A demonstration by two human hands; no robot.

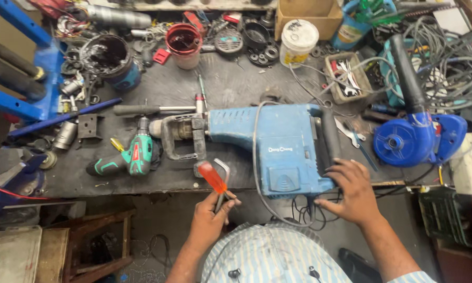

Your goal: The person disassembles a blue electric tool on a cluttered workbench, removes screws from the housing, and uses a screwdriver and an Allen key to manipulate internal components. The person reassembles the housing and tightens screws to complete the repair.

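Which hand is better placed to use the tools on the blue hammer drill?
Probably the left hand: it grips the red-handled screwdriver and hex key. The right hand rests flat on the blue hammer drill, steadying it.

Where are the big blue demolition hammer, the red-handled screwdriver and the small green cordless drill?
blue demolition hammer [278, 144]: head view, on its body's top face.
red-handled screwdriver [212, 176]: head view, on the handle, above the left hand.
green cordless drill [140, 153]: head view, on its body.
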